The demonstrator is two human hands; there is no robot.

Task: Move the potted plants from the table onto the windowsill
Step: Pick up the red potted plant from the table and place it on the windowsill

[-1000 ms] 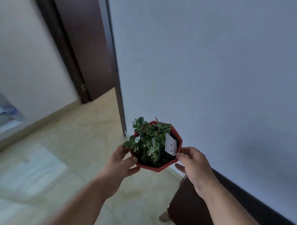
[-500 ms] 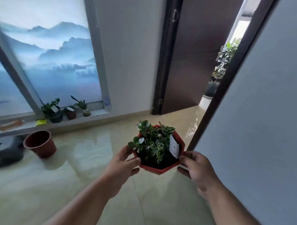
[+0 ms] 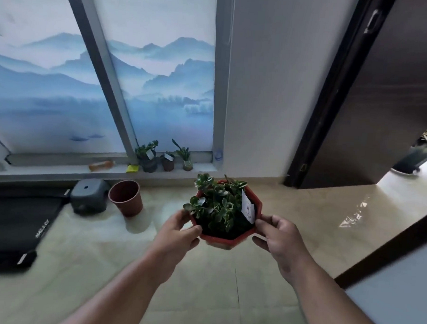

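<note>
Both hands on the red octagonal plastic pot of green succulent point(image 3: 226, 217), carried upright over the floor! The left hand point(image 3: 177, 233) has its grip curled round the near-left rim, the right hand point(image 3: 281, 239) pinches the right rim beside the white tag. The grey windowsill point(image 3: 60, 171) lies ahead and to the left, well apart, already bearing three small potted plants point(image 3: 167, 158). I'd say bare sill left of them suits.
</note>
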